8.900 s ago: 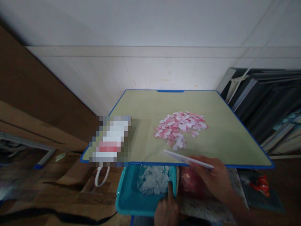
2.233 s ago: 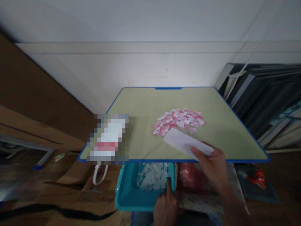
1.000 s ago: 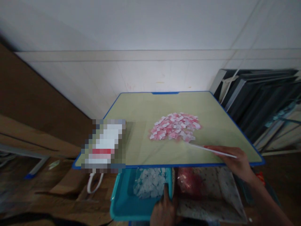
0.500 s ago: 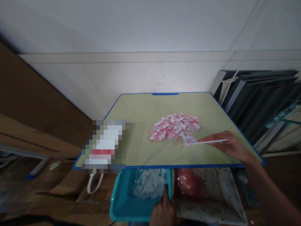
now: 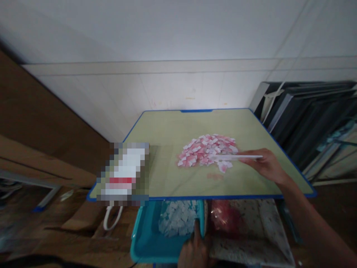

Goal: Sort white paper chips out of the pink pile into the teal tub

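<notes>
My right hand (image 5: 258,160) is closed on a thin, flat white strip (image 5: 237,158), which points left over the front right of a heap of small pink and white paper-like pieces (image 5: 208,149). A small clump of these pieces (image 5: 224,166) lies at the heap's near edge. The heap rests on a pale yellow-green board (image 5: 167,182) with a blue border. Below the board, my left hand (image 5: 194,249) is at the right side of a teal basin (image 5: 150,243), closed around its rim with one finger stretched along it. Many white pieces (image 5: 178,219) lie in the basin.
A pixelated white object (image 5: 125,169) stands on the board's left, with a white loop (image 5: 113,217) below. Right of the basin is a clear-wrapped red bundle (image 5: 225,216) on a stained pale surface (image 5: 251,245). Dark panels (image 5: 312,111) lean at the right; a wall (image 5: 178,85) stands behind.
My right hand has moved up and slightly left with the white strip, from the clump at the near edge to over the heap. My left hand has stayed at the basin.
</notes>
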`<control>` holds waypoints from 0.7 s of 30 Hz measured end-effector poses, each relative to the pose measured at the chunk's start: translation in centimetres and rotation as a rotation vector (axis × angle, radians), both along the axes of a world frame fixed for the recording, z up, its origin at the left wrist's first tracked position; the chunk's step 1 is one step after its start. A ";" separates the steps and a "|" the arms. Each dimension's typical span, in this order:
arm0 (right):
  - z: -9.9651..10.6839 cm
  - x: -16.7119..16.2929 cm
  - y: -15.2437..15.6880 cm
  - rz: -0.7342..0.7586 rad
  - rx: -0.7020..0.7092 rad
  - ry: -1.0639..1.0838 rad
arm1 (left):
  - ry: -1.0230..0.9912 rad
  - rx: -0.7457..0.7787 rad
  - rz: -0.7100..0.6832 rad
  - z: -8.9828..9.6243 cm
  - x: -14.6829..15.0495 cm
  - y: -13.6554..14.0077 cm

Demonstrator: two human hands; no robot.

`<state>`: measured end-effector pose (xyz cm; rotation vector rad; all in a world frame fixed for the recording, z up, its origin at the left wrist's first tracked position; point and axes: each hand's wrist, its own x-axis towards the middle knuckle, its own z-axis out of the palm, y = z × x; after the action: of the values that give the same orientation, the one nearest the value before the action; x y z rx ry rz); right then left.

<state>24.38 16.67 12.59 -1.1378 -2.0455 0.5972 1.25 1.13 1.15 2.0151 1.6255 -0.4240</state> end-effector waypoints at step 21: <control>-0.3 -2.9 2.1 0.124 0.010 -0.010 | 0.048 -0.079 -0.003 -0.4 0.3 0.4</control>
<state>21.47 18.75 12.31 -1.0155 -2.1368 0.6416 1.56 1.51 0.76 1.9630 1.6091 -0.5332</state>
